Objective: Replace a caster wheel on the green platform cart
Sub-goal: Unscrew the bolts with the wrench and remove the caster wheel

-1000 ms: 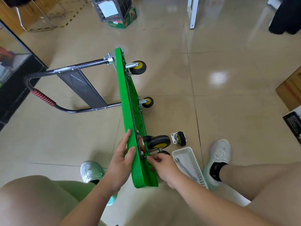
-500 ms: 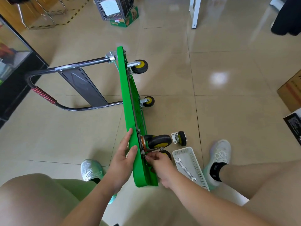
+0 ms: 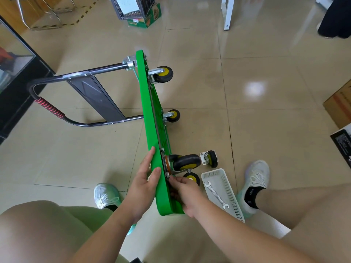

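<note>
At the lower centre of the frame, the cart (image 3: 152,114) stands on its edge on the floor (image 3: 266,130). The left hand (image 3: 144,185) presses flat, fingers straight, on its deck. The right hand (image 3: 187,194) curls its fingers at the plate of the caster (image 3: 187,162); whether they pinch anything I cannot tell. Any small part dropped here may roll away, and the cart may tip if the left hand eases.

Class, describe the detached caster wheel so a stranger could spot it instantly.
Find the green platform cart tipped on its edge. Right of its near end, just beyond the white basket, lies the loose caster. Unlike the mounted casters, it is attached to nothing.
</note>
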### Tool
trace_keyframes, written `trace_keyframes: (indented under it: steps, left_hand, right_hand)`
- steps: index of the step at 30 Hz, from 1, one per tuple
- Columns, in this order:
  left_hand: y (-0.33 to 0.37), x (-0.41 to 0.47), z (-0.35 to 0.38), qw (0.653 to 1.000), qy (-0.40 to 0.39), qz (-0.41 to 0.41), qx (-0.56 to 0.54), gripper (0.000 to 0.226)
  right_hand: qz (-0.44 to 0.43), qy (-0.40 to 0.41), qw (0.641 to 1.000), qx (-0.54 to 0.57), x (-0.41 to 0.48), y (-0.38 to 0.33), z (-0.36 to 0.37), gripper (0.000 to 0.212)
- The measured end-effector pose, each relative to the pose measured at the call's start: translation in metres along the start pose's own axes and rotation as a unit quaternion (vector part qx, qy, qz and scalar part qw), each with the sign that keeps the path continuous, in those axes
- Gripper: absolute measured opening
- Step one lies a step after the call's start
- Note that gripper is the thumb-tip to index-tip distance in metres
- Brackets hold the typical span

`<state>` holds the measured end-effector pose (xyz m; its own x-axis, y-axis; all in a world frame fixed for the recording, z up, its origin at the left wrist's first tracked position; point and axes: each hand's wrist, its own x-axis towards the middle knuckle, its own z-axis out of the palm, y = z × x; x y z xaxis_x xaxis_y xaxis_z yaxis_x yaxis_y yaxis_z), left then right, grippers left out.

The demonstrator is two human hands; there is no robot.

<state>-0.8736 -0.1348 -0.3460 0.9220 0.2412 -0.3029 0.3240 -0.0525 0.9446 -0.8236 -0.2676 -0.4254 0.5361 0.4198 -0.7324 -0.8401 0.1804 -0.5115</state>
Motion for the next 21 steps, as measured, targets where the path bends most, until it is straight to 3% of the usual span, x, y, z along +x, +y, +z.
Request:
trace_keyframes:
  steps: [15, 21]
  left_hand:
    - [0.0012, 0.0004, 0.0008, 1.0, -0.001, -0.008, -0.005, 0.057]
    - [0.0056, -0.0013, 0.0007, 1.0, 0.002, -0.015, -0.016, 0.058]
  right_hand:
    - [0.01, 0.005, 1.0, 0.026, 0.0017, -0.0004, 0.0014, 0.008]
    - [0.019, -0.006, 0.999, 0.026, -0.0005, -0.0027, 0.0005, 0.018]
